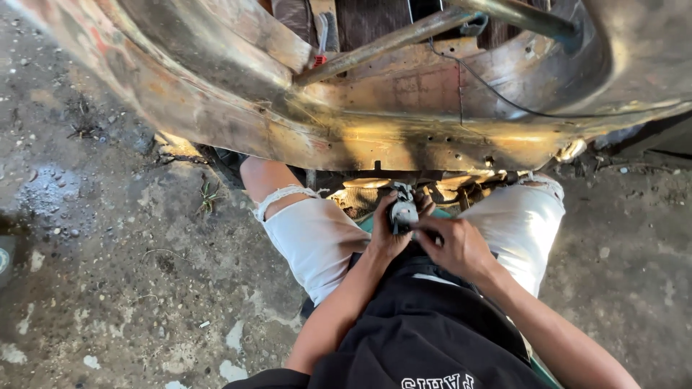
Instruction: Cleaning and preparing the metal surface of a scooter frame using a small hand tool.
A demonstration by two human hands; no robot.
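Note:
I sit on the ground with my knees in white torn shorts under a rusty metal car body panel [375, 137]. My left hand [386, 234] grips a small grey metal part [403, 213] from its left side. My right hand [456, 245] pinches the same part from the right, fingers closed on its lower edge. The part is held just below the panel's bottom edge, between my knees. What the part's underside looks like is hidden by my fingers.
Bare, stained concrete floor [108, 252] with grit and small weeds lies to the left. A metal bar [389, 42] and a black wire [497, 90] cross the inside of the panel above. A red-handled tool [321, 50] rests inside.

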